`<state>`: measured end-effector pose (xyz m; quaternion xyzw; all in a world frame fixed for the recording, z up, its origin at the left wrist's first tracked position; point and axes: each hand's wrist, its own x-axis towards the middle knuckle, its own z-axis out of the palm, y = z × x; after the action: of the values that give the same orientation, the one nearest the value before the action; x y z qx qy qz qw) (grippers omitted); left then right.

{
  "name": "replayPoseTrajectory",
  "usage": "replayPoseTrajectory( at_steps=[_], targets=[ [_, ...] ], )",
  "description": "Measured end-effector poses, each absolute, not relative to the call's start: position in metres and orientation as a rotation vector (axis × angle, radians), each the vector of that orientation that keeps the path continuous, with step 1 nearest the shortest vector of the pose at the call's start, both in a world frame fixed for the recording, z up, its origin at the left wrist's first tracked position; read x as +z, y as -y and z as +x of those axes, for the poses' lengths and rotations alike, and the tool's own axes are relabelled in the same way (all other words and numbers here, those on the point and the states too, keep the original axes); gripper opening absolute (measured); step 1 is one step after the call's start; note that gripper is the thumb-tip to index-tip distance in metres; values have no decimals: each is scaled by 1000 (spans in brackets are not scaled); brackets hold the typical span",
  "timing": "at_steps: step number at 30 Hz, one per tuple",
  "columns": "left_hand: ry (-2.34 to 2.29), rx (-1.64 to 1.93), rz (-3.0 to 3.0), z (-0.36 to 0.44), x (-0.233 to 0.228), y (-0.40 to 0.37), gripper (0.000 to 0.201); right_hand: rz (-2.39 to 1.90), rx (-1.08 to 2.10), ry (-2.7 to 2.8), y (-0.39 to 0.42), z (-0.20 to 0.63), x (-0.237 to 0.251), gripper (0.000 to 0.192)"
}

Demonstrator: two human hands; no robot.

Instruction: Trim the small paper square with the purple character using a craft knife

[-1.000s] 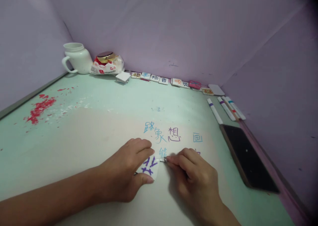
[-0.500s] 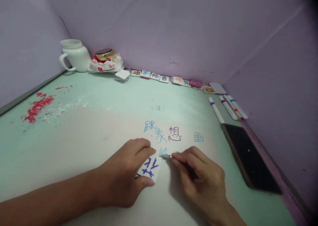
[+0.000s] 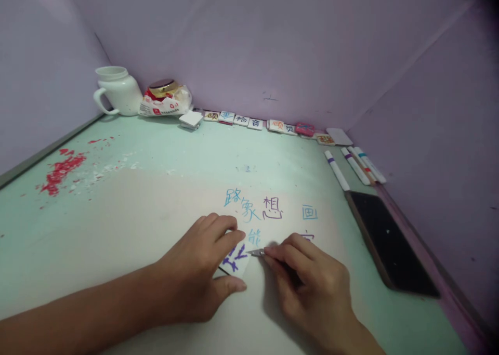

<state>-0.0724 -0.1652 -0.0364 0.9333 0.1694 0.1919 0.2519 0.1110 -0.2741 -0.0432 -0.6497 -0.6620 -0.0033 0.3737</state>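
Note:
My left hand [image 3: 198,266] pins a small white tile [image 3: 236,260] bearing a purple character flat on the pale green table [image 3: 156,157], thumb below it and fingers above. My right hand [image 3: 307,282] pinches a thin metal-tipped tool [image 3: 257,252], its point touching the tile's right edge. Just beyond the hands, blue and purple characters [image 3: 253,207] are written on the tabletop; one is partly hidden behind my right hand.
A dark phone [image 3: 388,243] lies at the right edge, with several marker pens [image 3: 354,165] beyond it. A row of lettered tiles [image 3: 249,121] lines the back wall. A white mug [image 3: 117,91] and a wrapped jar [image 3: 166,97] stand back left. Red crumbs [image 3: 60,170] lie at left.
The tool tip has stayed at the tile's right edge while my right hand shifted slightly. My left hand has slid further over the tile, covering more of the purple character.

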Motion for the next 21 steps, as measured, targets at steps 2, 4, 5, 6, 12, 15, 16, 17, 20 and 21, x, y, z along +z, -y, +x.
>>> replayPoseTrajectory(
  at_steps=[2, 4, 5, 6, 12, 15, 16, 17, 20, 21],
  targets=[
    [-461, 533, 2541, -71, -36, 165, 47, -1665, -9, 1704, 273, 112, -44, 15],
    [-436, 519, 2540, -70, -35, 165, 44, -1656, -10, 1718, 272, 113, -45, 15],
    [-422, 513, 2542, -69, -34, 165, 42, -1651, -8, 1723, 271, 113, -45, 15],
    [-410, 508, 2547, -69, -33, 165, 40, -1645, -6, 1724, 270, 113, -46, 15],
    [-391, 480, 2540, -70, -30, 165, 34, -1646, -20, 1743, 269, 115, -48, 17],
    [-405, 477, 2521, -71, -30, 165, 36, -1652, -24, 1764, 268, 116, -47, 17],
    [-405, 480, 2511, -71, -31, 165, 37, -1659, -22, 1768, 268, 116, -47, 17],
    [-402, 483, 2501, -71, -31, 164, 38, -1666, -21, 1772, 268, 116, -47, 17],
    [-398, 496, 2474, -72, -33, 164, 42, -1679, -37, 1773, 268, 116, -47, 17],
    [-395, 506, 2471, -72, -34, 165, 43, -1681, -46, 1771, 267, 116, -47, 18]
  ],
)
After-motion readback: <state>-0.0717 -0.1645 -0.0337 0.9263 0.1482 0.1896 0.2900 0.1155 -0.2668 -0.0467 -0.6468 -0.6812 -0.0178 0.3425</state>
